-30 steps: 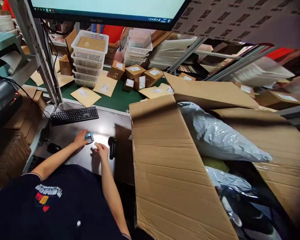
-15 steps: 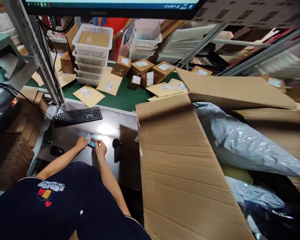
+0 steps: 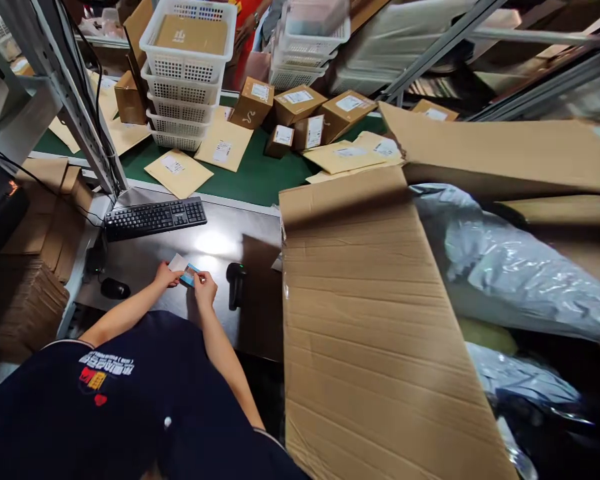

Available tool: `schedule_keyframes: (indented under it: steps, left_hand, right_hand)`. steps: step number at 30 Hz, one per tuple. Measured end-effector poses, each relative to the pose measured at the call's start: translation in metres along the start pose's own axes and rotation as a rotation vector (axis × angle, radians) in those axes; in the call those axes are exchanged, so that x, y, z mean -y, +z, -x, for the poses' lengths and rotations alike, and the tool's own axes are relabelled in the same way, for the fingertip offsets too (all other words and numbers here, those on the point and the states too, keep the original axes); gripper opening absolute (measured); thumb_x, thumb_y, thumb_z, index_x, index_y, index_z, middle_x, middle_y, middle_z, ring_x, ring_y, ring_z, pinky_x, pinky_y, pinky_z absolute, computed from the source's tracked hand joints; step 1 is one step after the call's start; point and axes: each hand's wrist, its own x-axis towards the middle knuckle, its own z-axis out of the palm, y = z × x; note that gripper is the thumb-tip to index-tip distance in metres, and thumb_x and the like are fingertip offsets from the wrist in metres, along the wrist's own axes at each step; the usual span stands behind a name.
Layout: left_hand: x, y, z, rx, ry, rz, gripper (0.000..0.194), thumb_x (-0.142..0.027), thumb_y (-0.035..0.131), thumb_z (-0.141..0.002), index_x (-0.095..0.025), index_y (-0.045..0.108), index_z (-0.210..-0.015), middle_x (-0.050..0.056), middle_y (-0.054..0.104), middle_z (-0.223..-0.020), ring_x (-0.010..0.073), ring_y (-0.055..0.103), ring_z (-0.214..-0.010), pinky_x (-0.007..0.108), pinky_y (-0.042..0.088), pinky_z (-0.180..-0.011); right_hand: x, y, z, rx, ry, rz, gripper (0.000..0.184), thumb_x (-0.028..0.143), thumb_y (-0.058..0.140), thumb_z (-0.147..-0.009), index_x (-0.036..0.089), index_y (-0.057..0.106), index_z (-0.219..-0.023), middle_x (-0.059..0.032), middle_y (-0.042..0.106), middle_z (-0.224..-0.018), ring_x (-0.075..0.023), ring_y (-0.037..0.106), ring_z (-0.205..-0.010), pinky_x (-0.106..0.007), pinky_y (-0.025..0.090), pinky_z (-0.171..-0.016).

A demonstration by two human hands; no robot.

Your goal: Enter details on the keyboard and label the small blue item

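A small blue box [image 3: 191,273] with a paler middle is between my two hands, over the metal worktop [image 3: 155,257]. My left hand [image 3: 167,275] pinches its left end, where a white flap or slip of paper [image 3: 177,263] sticks up; I cannot tell which it is. The fingers of my right hand [image 3: 206,288] are closed on the right end of the box. To the right of that hand, a black barcode scanner [image 3: 235,285] lies on the worktop. A black computer mouse [image 3: 115,288] is left of my left forearm.
A keyboard [image 3: 156,217] lies beyond my hands. On the green surface [image 3: 253,183] are padded envelopes [image 3: 179,173], labelled cartons [image 3: 300,103] and stacked white baskets [image 3: 187,63]. A large open cardboard box [image 3: 355,320] with grey plastic bags [image 3: 525,260] stands on the right.
The camera view has tilted downward, and the monitor has left the picture. The white piece now stands out further from the blue box, near my left hand. Both hands still hold the box.
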Motion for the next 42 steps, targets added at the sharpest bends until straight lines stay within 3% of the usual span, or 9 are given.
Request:
schedule_keyframes:
  steps: [4, 9, 16, 21, 24, 27, 31, 37, 42]
  left_hand:
    - [0.009, -0.004, 0.006, 0.05, 0.071, 0.007, 0.059, -0.011, 0.078, -0.079, -0.011, 0.047, -0.13, -0.003, 0.066, -0.068, 0.014, 0.067, -0.06, 0.021, 0.051, -0.056]
    - [0.018, -0.008, 0.009, 0.098, 0.195, -0.06, 0.041, -0.01, 0.077, -0.073, -0.013, 0.062, -0.111, -0.003, 0.066, -0.064, 0.0142, 0.065, -0.06, 0.023, 0.051, -0.061]
    - [0.011, -0.012, 0.012, 0.05, 0.332, -0.231, 0.025, -0.009, 0.072, -0.07, -0.014, 0.072, -0.095, -0.001, 0.067, -0.07, 0.0151, 0.061, -0.068, 0.025, 0.046, -0.071]
    - [0.007, -0.012, 0.016, 0.028, 0.367, -0.31, 0.025, -0.01, 0.071, -0.072, -0.014, 0.075, -0.095, 0.001, 0.069, -0.073, 0.0171, 0.062, -0.073, 0.026, 0.046, -0.075]
    - [0.009, -0.012, 0.017, 0.025, 0.368, -0.317, 0.025, -0.011, 0.069, -0.073, -0.014, 0.076, -0.097, 0.001, 0.069, -0.072, 0.018, 0.063, -0.073, 0.027, 0.047, -0.076]
    - [0.013, -0.011, 0.017, 0.041, 0.348, -0.282, 0.028, -0.012, 0.068, -0.076, -0.014, 0.075, -0.103, 0.001, 0.069, -0.07, 0.0171, 0.065, -0.068, 0.027, 0.049, -0.072]
    - [0.017, -0.007, 0.016, 0.094, 0.303, -0.181, 0.03, -0.016, 0.063, -0.083, -0.013, 0.072, -0.111, 0.002, 0.071, -0.07, 0.0154, 0.067, -0.059, 0.025, 0.052, -0.062]
    - [0.01, -0.009, 0.018, 0.098, 0.33, -0.044, 0.014, -0.025, 0.063, -0.087, -0.013, 0.07, -0.084, 0.004, 0.071, -0.07, 0.0163, 0.067, -0.062, 0.027, 0.055, -0.064]
    - [-0.006, -0.028, 0.039, 0.188, 0.392, 0.038, 0.02, -0.033, 0.066, -0.085, -0.014, 0.07, -0.089, 0.003, 0.071, -0.075, 0.0171, 0.067, -0.069, 0.03, 0.058, -0.07]
  right_hand:
    - [0.003, -0.002, 0.0, -0.057, 0.045, 0.019, 0.03, 0.042, 0.055, -0.084, 0.018, 0.073, -0.09, -0.0064, 0.075, -0.081, -0.0211, 0.063, -0.072, -0.031, 0.047, -0.074]
    - [0.004, 0.0, 0.001, -0.048, 0.061, 0.029, 0.034, 0.041, 0.054, -0.086, 0.016, 0.075, -0.095, -0.0083, 0.077, -0.089, -0.0202, 0.064, -0.073, -0.03, 0.048, -0.074]
    - [0.005, 0.0, 0.005, 0.033, -0.014, 0.137, 0.027, 0.038, 0.059, -0.087, 0.021, 0.078, -0.095, -0.006, 0.073, -0.102, -0.0192, 0.062, -0.083, -0.029, 0.045, -0.075]
    - [0.005, -0.005, 0.005, 0.022, -0.054, 0.217, 0.027, 0.039, 0.059, -0.088, 0.021, 0.074, -0.103, -0.0067, 0.063, -0.113, -0.0192, 0.058, -0.084, -0.031, 0.045, -0.076]
    - [0.006, -0.008, -0.001, 0.006, -0.086, 0.235, 0.032, 0.034, 0.058, -0.087, 0.019, 0.067, -0.114, -0.0107, 0.061, -0.122, -0.0223, 0.059, -0.096, -0.035, 0.048, -0.085]
    - [0.007, -0.013, -0.011, 0.075, -0.196, 0.196, 0.035, 0.026, 0.061, -0.084, 0.019, 0.068, -0.118, -0.0136, 0.061, -0.133, -0.0263, 0.056, -0.116, -0.04, 0.045, -0.103]
    - [0.004, -0.018, -0.02, 0.185, -0.278, 0.12, 0.028, 0.022, 0.06, -0.083, 0.019, 0.075, -0.106, -0.0112, 0.073, -0.113, -0.026, 0.061, -0.11, -0.041, 0.047, -0.103]
    - [0.0, -0.02, -0.008, 0.138, -0.214, 0.025, 0.029, 0.036, 0.059, -0.088, 0.016, 0.077, -0.096, -0.008, 0.073, -0.091, -0.0205, 0.064, -0.087, -0.036, 0.053, -0.085]
    - [0.016, -0.039, 0.02, 0.063, -0.172, -0.126, 0.04, 0.048, 0.056, -0.09, 0.014, 0.077, -0.086, -0.0105, 0.074, -0.088, -0.021, 0.066, -0.084, -0.034, 0.056, -0.074]
